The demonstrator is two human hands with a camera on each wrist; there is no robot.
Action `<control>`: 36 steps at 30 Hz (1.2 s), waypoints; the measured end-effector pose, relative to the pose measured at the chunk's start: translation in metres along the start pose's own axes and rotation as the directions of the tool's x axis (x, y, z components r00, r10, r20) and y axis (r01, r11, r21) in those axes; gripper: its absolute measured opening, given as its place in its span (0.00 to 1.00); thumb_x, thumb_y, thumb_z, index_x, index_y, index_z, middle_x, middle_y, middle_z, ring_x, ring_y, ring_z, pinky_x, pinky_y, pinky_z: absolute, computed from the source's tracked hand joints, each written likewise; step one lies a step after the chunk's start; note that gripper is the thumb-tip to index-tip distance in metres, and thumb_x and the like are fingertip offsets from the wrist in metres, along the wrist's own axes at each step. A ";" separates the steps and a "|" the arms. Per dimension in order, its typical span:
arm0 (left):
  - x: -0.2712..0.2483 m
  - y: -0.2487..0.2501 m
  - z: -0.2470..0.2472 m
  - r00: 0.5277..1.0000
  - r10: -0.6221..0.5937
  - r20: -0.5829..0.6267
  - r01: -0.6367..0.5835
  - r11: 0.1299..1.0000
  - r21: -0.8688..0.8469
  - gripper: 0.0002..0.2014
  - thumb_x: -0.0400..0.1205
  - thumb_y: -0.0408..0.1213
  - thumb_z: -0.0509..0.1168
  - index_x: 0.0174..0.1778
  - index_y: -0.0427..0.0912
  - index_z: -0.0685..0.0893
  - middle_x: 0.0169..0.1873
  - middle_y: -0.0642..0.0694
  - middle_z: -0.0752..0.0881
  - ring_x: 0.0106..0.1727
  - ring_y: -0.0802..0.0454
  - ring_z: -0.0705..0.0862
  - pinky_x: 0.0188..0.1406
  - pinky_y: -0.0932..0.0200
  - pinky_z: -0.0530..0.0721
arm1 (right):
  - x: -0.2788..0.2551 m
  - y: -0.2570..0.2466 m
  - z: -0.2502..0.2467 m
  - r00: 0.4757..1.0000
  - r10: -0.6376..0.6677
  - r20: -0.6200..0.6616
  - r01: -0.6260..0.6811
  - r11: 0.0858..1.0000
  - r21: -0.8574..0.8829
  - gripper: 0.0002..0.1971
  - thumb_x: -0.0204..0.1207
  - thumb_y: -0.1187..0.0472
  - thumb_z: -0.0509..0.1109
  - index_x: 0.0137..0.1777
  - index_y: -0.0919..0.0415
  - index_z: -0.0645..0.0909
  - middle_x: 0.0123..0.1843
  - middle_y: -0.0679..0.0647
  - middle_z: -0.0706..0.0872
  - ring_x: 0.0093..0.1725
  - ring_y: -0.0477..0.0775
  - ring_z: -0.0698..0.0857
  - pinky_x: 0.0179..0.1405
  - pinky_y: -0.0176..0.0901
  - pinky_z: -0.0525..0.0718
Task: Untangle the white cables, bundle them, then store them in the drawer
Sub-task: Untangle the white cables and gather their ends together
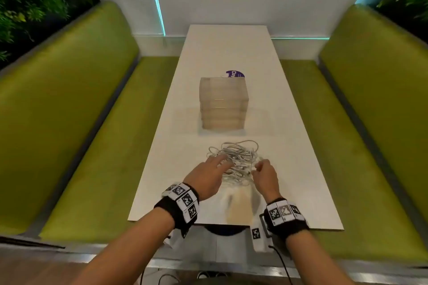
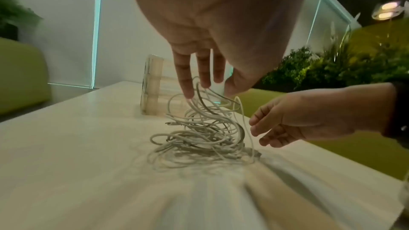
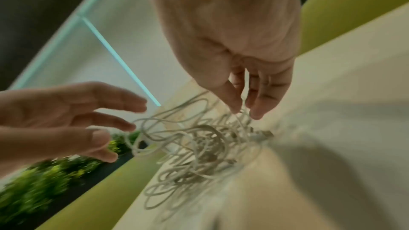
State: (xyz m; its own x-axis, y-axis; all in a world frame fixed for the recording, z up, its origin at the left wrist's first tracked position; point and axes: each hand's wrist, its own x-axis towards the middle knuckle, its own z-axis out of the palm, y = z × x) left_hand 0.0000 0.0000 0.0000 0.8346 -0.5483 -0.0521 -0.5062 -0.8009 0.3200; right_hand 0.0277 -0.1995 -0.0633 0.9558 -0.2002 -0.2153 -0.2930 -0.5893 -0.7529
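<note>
Cables (image 1: 236,162), white and knotted into 1 loose heap, lie on the near half of a long pale table (image 1: 180,127), with a person's 2 hands working at the pile from the near side. The left hand (image 1: 209,174) reaches in from the left with fingers (image 2: 186,80) spread and nearly straight, their tips touching the upper loops of the tangle; the left wrist view shows several strands lifted against those fingertips, though no closed grip is visible. The right hand (image 1: 265,176) comes in from the right with fingers (image 3: 261,100) loosely curled, thumb and forefinger drawn close together over a strand at the heap's right edge; motion blur leaves it unclear whether the strand is actually pinched. Just beyond the cables, toward the far end, stands a small translucent drawer unit (image 1: 223,104) with all its stacked drawers closed. A purple label (image 1: 235,73) lies behind it. Green benches (image 1: 69,122) flank the table on both sides.
</note>
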 end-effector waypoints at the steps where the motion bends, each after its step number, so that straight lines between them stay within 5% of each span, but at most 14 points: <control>1: 0.003 -0.002 0.003 0.998 -0.029 0.054 0.025 0.998 0.065 0.30 0.82 0.29 0.57 0.81 0.48 0.63 0.83 0.42 0.58 0.79 0.40 0.61 0.66 0.42 0.74 | 0.002 0.002 0.001 0.999 0.034 -0.004 -0.034 0.999 0.005 0.08 0.77 0.68 0.64 0.55 0.64 0.77 0.55 0.63 0.84 0.54 0.64 0.83 0.48 0.48 0.77; 5: 0.009 -0.012 0.008 0.958 -0.129 0.258 0.077 0.976 0.203 0.34 0.83 0.29 0.55 0.84 0.52 0.50 0.85 0.45 0.42 0.85 0.44 0.43 0.78 0.44 0.62 | 0.008 0.009 0.006 0.995 -0.048 0.091 0.056 0.994 -0.096 0.11 0.77 0.69 0.62 0.53 0.64 0.85 0.52 0.66 0.88 0.51 0.66 0.85 0.46 0.49 0.81; 10: 0.012 -0.022 0.017 0.896 -0.215 0.389 0.148 0.969 0.196 0.34 0.85 0.32 0.54 0.84 0.52 0.46 0.84 0.45 0.39 0.85 0.45 0.40 0.82 0.43 0.56 | 0.008 0.007 0.006 0.984 -0.045 0.170 0.072 0.985 -0.158 0.03 0.71 0.65 0.70 0.42 0.57 0.80 0.42 0.56 0.84 0.42 0.60 0.82 0.35 0.43 0.76; 14: 0.008 -0.030 0.023 0.868 -0.251 0.430 0.178 0.963 0.202 0.33 0.86 0.36 0.53 0.84 0.54 0.43 0.84 0.46 0.37 0.85 0.47 0.40 0.81 0.42 0.57 | 0.006 -0.002 -0.005 0.983 -0.132 0.131 0.120 0.988 0.100 0.08 0.76 0.71 0.64 0.44 0.56 0.78 0.43 0.51 0.84 0.43 0.52 0.82 0.42 0.41 0.78; 19: 0.004 -0.036 0.026 0.850 -0.286 0.442 0.217 0.955 0.202 0.33 0.87 0.40 0.53 0.84 0.56 0.42 0.84 0.47 0.38 0.85 0.48 0.42 0.80 0.43 0.60 | 0.007 -0.025 -0.034 0.987 -0.157 0.017 0.126 0.847 0.516 0.07 0.79 0.72 0.65 0.47 0.60 0.80 0.43 0.58 0.85 0.40 0.55 0.86 0.38 0.44 0.86; 21: 0.003 -0.031 0.019 0.871 -0.293 0.395 0.255 0.956 0.146 0.29 0.87 0.41 0.53 0.84 0.55 0.51 0.85 0.47 0.45 0.85 0.48 0.50 0.76 0.43 0.68 | 0.006 -0.035 -0.046 0.987 -0.161 -0.001 0.125 0.765 0.631 0.05 0.79 0.74 0.64 0.50 0.66 0.79 0.44 0.59 0.86 0.41 0.55 0.88 0.39 0.42 0.87; 24: 0.008 -0.019 0.001 0.956 -0.294 0.013 0.294 0.956 0.007 0.18 0.87 0.42 0.54 0.71 0.49 0.77 0.74 0.46 0.74 0.71 0.43 0.76 0.59 0.48 0.79 | 0.002 -0.049 -0.059 0.974 -0.221 0.055 0.125 0.718 0.685 0.05 0.79 0.74 0.64 0.50 0.66 0.79 0.47 0.61 0.88 0.42 0.54 0.88 0.40 0.40 0.87; 27: 0.018 -0.006 -0.015 0.908 -0.280 -0.312 0.237 0.956 -0.171 0.12 0.85 0.43 0.60 0.57 0.45 0.85 0.55 0.47 0.84 0.54 0.46 0.84 0.50 0.51 0.79 | -0.002 -0.063 -0.063 0.942 -0.311 0.129 0.161 0.752 0.640 0.06 0.78 0.73 0.66 0.49 0.63 0.80 0.46 0.62 0.89 0.43 0.55 0.88 0.42 0.41 0.87; 29: 0.027 0.002 -0.023 0.905 -0.315 -0.287 0.183 0.896 -0.405 0.11 0.83 0.44 0.65 0.58 0.45 0.84 0.53 0.47 0.85 0.51 0.50 0.84 0.51 0.52 0.82 | -0.005 -0.073 -0.061 0.920 -0.351 0.174 0.178 0.771 0.612 0.06 0.76 0.72 0.70 0.51 0.65 0.81 0.45 0.64 0.90 0.42 0.55 0.88 0.44 0.44 0.87; 31: 0.035 0.009 -0.028 0.921 -0.337 -0.195 0.130 0.738 -0.663 0.13 0.79 0.40 0.71 0.59 0.44 0.84 0.52 0.46 0.88 0.49 0.50 0.87 0.53 0.53 0.85 | -0.008 -0.084 -0.060 0.914 -0.353 0.200 0.171 0.782 0.599 0.09 0.74 0.71 0.73 0.52 0.66 0.79 0.43 0.67 0.90 0.39 0.54 0.88 0.43 0.44 0.87; 36: 0.041 0.015 -0.028 0.895 -0.421 -0.150 0.076 0.475 -0.877 0.08 0.76 0.30 0.73 0.48 0.45 0.86 0.42 0.42 0.90 0.43 0.48 0.90 0.44 0.58 0.87 | -0.006 -0.094 -0.053 0.925 -0.301 0.231 0.094 0.772 0.629 0.11 0.71 0.69 0.76 0.45 0.63 0.75 0.40 0.67 0.88 0.33 0.54 0.86 0.35 0.41 0.86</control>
State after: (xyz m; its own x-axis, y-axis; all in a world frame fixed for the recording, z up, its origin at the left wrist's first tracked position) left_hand 0.0327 -0.0275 0.0292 0.9923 -0.1173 -0.0390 0.0135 -0.2108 0.9774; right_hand 0.0480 -0.1848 0.0416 0.9781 0.1730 -0.1161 -0.1211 0.0188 -0.9925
